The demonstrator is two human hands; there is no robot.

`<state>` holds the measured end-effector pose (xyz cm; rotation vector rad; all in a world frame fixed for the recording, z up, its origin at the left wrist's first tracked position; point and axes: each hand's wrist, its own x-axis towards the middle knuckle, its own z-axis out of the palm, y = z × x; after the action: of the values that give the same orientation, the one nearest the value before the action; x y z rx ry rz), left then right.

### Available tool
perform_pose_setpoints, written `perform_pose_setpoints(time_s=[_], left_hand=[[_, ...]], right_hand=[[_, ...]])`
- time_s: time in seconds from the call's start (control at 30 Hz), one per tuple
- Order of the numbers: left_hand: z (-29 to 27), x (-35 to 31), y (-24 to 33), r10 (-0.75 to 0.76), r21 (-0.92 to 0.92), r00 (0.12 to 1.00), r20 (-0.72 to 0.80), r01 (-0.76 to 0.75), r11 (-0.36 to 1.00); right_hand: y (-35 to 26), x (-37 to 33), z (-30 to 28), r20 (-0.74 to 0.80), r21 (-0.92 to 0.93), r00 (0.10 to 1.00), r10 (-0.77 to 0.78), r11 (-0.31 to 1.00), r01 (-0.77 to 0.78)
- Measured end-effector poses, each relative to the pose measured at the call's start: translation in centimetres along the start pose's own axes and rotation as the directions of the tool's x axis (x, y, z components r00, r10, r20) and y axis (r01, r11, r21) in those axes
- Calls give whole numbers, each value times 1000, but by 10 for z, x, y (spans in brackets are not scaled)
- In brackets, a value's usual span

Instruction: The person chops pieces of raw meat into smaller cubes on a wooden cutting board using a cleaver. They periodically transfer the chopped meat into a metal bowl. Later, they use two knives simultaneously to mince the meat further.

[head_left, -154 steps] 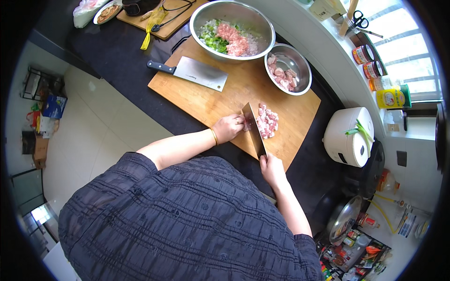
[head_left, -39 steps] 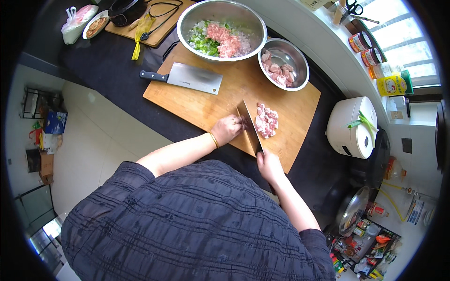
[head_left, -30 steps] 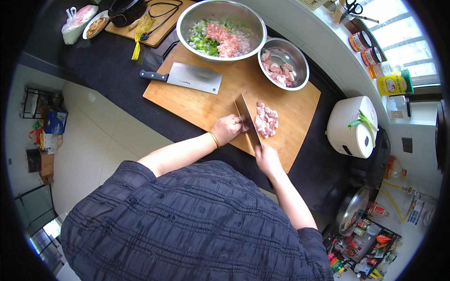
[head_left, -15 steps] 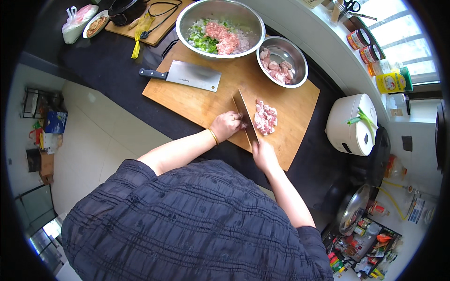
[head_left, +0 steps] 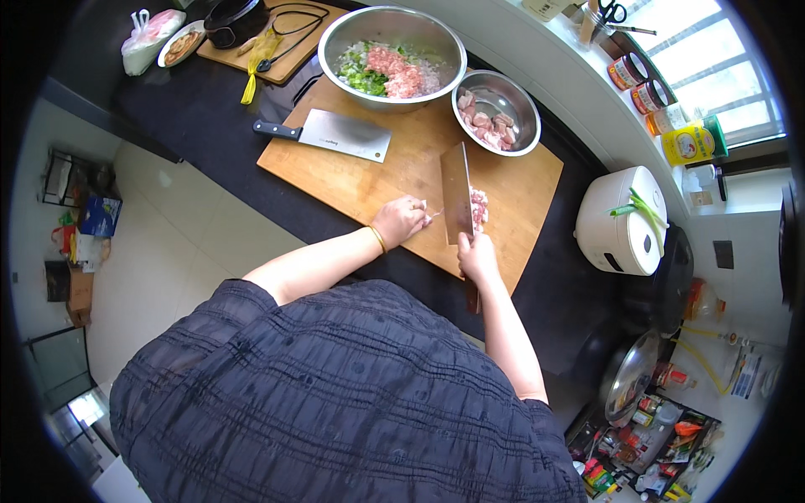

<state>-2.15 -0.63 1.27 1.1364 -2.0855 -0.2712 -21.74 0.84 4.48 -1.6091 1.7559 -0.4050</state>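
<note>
My right hand is closed round the handle of a cleaver, whose wide blade stands on edge beside a pile of diced meat and partly hides it. To the left of the blade, my left hand has its fingers curled on a small piece of meat at the near side of the wooden cutting board. A second cleaver with a black handle lies flat on the board. At the board's far right, a smaller steel bowl contains meat chunks.
A large steel bowl of minced meat and chopped greens stands at the board's far edge. A white rice cooker with scallion pieces on top is at the right. Behind left are a small board, a black pot and a plate.
The cleaver in my right hand has moved right, away from my left fingers, and now covers part of the diced meat. My left hand stays near the same spot. The view has shifted slightly.
</note>
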Motion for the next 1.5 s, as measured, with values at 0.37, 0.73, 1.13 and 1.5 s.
perform_pose_setpoints(time_s=[0.37,0.73,1.13,1.5], left_hand=[[-20,-7,1,-233,-111,971,-46,226,968],[5,-4,-7,-109,-29,994,3,109,994],[-7,-6,-7,-78,-13,997,-19,77,997],[-2,-9,6,-23,-20,999,-32,23,1000]], right_hand=[[-43,-55,-40,-5,-107,998,-70,992,69],[-21,-41,-24,-35,-191,998,-44,981,36],[-47,-64,-39,102,-143,991,-92,984,106],[-36,-62,-28,125,-175,986,-114,975,135]])
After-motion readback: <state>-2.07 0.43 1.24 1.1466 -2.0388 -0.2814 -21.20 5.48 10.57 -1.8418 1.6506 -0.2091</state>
